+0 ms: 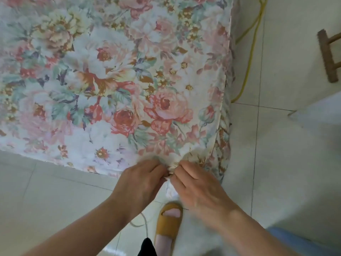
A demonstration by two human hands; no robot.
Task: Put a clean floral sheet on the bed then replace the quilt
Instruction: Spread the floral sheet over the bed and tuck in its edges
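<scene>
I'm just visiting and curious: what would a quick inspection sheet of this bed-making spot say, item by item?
Surface: bed covered by the sheet; pale tiled floor around it.
Job's things: floral sheet spread flat, gathered at the near corner; quilt not seen.
Clutter: nothing seen on the sheet.
Hands: left hand and right hand both pinch the bunched sheet corner.
Cables: yellow cord runs along the floor beside the bed; a pale cord lies near the foot.
Surroundings: wooden furniture piece at far right; yellow slipper on the person's foot.
</scene>
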